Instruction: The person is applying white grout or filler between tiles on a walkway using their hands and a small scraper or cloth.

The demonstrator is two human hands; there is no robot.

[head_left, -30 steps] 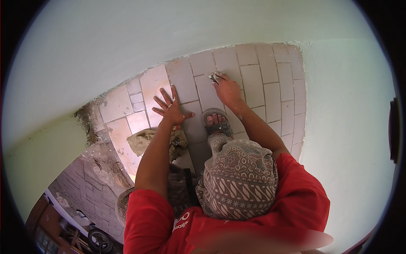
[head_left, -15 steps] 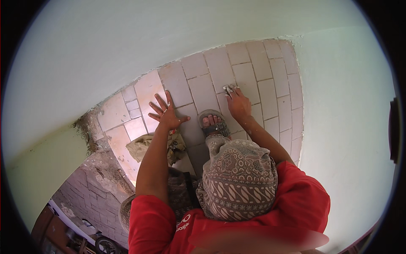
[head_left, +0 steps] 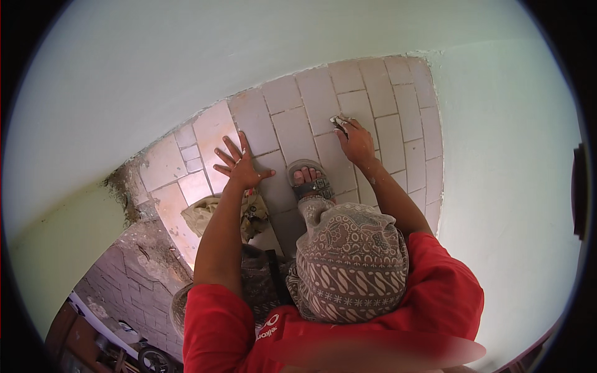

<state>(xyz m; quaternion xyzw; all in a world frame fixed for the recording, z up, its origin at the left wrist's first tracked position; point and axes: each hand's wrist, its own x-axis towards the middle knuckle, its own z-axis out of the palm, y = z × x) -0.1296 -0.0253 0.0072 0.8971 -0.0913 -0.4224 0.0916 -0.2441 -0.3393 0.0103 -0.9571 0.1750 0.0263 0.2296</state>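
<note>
My left hand (head_left: 243,169) lies with fingers spread on the tiled floor (head_left: 292,127), near the wall, with pale smears on its skin. In my right hand (head_left: 357,142) is a small dark piece (head_left: 336,121) coated with white paste, pressed against the tiles by bent fingers. Its exact kind is hidden by the fingers and paste. Below my left hand sits a crumpled beige cloth or sack (head_left: 200,215), partly covered by my forearm. My sandalled foot (head_left: 308,179) stands between the two hands.
Pale green walls (head_left: 180,62) bound the floor ahead and at the right (head_left: 510,168). Broken, rough cement (head_left: 146,239) lies at the left, beside a lower paved area (head_left: 124,280). A wheel (head_left: 155,360) shows at the lower left.
My right hand has slid slightly forward along the tiles, still holding the pasty piece. My left hand stays spread on the floor. The view has shifted a little.
</note>
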